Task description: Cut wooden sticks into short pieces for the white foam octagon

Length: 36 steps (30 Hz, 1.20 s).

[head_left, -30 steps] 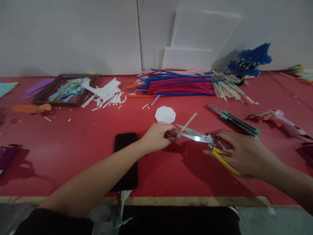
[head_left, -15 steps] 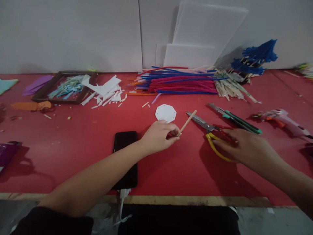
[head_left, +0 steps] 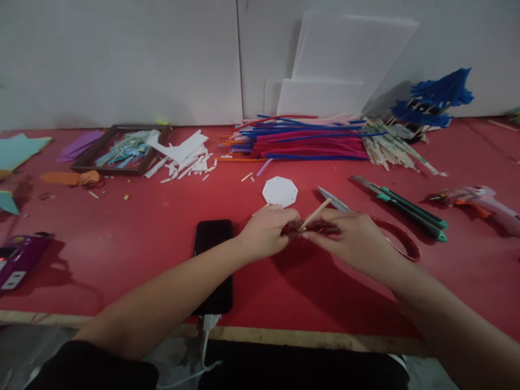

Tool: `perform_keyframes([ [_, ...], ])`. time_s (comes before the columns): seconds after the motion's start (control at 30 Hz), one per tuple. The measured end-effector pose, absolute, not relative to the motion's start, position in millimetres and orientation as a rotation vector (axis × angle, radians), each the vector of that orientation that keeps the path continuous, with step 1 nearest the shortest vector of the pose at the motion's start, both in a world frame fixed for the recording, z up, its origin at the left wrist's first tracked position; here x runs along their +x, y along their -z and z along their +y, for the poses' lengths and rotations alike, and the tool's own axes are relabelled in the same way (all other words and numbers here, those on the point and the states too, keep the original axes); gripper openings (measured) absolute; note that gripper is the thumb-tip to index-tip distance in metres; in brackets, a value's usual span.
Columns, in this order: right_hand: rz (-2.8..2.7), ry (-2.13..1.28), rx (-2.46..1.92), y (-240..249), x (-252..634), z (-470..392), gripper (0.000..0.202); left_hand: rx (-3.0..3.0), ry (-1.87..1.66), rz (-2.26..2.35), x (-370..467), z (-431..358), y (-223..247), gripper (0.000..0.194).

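Observation:
A short wooden stick (head_left: 316,214) slants up and to the right between my two hands, above the red table. My left hand (head_left: 270,230) is closed in a pinch on its lower end. From the right, my right hand (head_left: 349,235) meets it there, thumb and fingers closed about the same end; the exact contact is partly hidden. Just beyond my hands lies a white octagonal piece (head_left: 280,192) with small holes near its edge. Scissors (head_left: 333,199) lie behind my right hand, which covers their middle; a red handle loop shows.
A black phone (head_left: 213,233) with a white cable lies under my left forearm. A green cutter knife (head_left: 406,208) and a pink glue gun (head_left: 479,200) lie to the right. Pipe cleaners (head_left: 311,143), white scraps (head_left: 184,151) and a brown frame (head_left: 109,172) line the back.
My right hand has let go of the scissors, which now lie on the table. It has moved left to the stick in my left hand. The view has shifted slightly.

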State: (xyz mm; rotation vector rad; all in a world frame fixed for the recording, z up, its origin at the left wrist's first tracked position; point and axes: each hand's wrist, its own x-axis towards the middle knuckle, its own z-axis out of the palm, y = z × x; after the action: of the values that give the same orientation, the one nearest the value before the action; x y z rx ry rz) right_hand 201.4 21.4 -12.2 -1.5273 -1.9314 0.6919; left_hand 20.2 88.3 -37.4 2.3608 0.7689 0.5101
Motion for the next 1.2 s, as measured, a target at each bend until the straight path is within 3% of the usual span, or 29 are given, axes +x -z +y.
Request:
perform_keyframes([
  [0.27,-1.803,-0.594,-1.456,33.6,198.8,22.2,0.019,2.191,-0.483,0.862,18.6,86.4,35.9,0.028],
  [0.83,-1.886,-0.473,-1.3,39.9,197.0,21.2,0.013,2.024,-0.435,0.954,19.7,82.9,34.8,0.025],
  [1.2,-1.929,-0.345,-1.295,38.7,198.3,23.6,0.009,2.001,-0.496,0.906,22.2,81.3,34.7,0.038],
])
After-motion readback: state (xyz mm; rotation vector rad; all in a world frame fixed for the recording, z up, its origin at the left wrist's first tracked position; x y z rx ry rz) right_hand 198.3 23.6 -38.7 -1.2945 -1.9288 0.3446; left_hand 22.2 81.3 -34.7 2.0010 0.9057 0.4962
